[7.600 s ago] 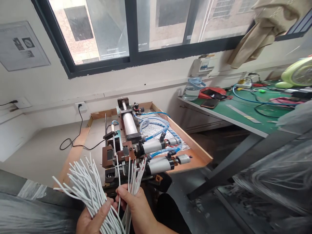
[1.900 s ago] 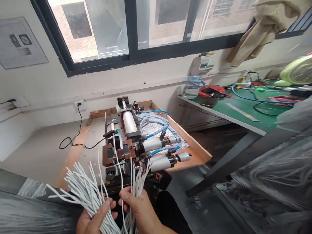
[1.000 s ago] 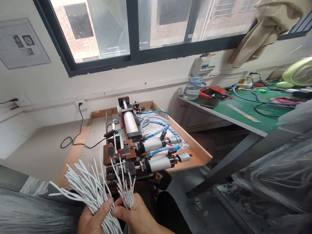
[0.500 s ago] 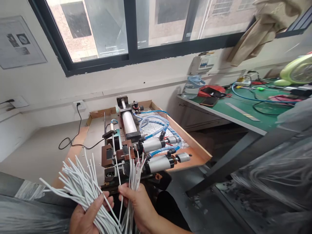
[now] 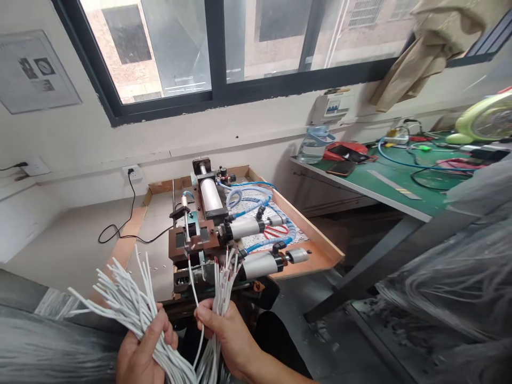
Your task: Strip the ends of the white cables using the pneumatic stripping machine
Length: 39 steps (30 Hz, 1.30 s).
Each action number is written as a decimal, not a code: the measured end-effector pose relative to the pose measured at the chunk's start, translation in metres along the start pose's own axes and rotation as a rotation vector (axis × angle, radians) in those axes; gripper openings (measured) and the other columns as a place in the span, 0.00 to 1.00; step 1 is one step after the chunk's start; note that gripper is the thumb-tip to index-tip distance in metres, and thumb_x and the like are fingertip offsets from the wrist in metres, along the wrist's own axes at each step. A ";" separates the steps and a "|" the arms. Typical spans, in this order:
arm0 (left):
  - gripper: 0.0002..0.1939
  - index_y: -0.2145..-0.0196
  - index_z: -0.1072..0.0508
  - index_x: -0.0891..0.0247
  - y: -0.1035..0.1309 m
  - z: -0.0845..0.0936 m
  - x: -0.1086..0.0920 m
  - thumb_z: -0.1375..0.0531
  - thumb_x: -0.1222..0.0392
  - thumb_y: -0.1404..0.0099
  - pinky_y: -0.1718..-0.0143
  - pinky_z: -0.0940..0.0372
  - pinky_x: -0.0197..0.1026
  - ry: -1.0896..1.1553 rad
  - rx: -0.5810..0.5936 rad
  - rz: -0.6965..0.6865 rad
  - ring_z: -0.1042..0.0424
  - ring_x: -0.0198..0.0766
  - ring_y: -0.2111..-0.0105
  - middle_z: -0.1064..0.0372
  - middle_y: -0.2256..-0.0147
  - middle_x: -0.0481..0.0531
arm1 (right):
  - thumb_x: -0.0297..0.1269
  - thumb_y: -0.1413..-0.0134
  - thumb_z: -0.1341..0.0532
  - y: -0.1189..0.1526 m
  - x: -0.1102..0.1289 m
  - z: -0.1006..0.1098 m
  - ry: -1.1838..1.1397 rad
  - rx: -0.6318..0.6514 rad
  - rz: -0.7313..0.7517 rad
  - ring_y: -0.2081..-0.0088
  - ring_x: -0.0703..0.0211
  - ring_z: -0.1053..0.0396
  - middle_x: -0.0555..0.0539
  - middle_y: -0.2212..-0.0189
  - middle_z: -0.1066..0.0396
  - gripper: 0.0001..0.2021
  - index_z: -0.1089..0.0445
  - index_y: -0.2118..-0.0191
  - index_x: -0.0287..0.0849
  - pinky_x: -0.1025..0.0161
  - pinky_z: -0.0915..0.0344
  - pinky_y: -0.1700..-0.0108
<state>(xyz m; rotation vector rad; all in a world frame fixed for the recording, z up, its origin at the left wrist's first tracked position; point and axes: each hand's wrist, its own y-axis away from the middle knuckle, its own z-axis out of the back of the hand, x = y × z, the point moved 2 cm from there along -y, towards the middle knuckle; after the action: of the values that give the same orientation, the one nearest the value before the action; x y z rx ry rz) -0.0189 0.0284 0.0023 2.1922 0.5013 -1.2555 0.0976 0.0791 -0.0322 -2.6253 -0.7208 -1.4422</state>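
Wires [image 5: 132, 309] white, some tipped red. Cylinders [image 5: 262, 265] silver, ends black. Blocks [image 5: 210, 245] brown. Hoses [image 5: 294, 230] blue, spiralled white. Tray [image 5: 325, 257] orange-tan. Bench [image 5: 360, 185] green, pale-grey edge. At bench's left corner: bottle [image 5: 312, 147] clear, blue-handled; bag [image 5: 331, 153] red, black phone [image 5: 349, 154] on it. Toward front edge: ruler [image 5: 393, 184] grey, yellow-marked. Near far edge: fan [image 5: 466, 124] lime-green.

In front of the machine [image 5: 204, 236], I have my left hand [image 5: 144, 344] gripping and my right hand [image 5: 224, 326] pinching, thumb uppermost.
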 end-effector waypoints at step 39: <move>0.12 0.75 0.31 0.67 0.011 -0.002 -0.010 0.35 0.66 0.61 0.81 0.39 0.36 -0.052 -0.057 -0.036 0.33 0.35 0.80 0.31 0.80 0.50 | 0.44 0.63 0.39 0.020 0.007 0.001 -0.017 -0.113 0.086 0.83 0.70 0.52 0.53 0.87 0.43 0.15 0.35 0.80 0.35 0.69 0.56 0.79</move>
<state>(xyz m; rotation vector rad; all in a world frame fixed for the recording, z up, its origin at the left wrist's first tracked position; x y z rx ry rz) -0.0162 0.0205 0.0145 2.1067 0.5517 -1.2974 0.1103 0.0647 -0.0242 -2.7175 -0.5360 -1.4803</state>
